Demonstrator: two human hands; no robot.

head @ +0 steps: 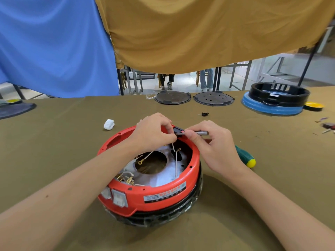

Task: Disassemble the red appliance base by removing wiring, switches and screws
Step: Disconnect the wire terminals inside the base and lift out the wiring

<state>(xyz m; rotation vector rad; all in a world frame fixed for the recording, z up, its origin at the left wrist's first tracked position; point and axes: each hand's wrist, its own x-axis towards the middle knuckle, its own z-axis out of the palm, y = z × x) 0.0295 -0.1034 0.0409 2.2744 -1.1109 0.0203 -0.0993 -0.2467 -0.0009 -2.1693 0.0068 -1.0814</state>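
The red appliance base (pixel 159 194) lies upside down on the olive cloth in front of me, its open inside showing white wires (pixel 175 160) with brass ring terminals and two white rocker switches (pixel 118 197) at the front left. My left hand (pixel 154 133) pinches a white wire at the far rim, beside a black plug socket (pixel 178 130). My right hand (pixel 213 145) holds a grey metal tool (pixel 200 133) whose tip meets that socket. The fingers hide the contact point.
A green and yellow screwdriver (pixel 247 157) lies just right of the base. A white wad (pixel 109 124), a small black part (pixel 205 114), two dark round plates (pixel 172 98), a black ring on a blue base (pixel 275 98) and small parts at the right edge (pixel 328 126) lie around.
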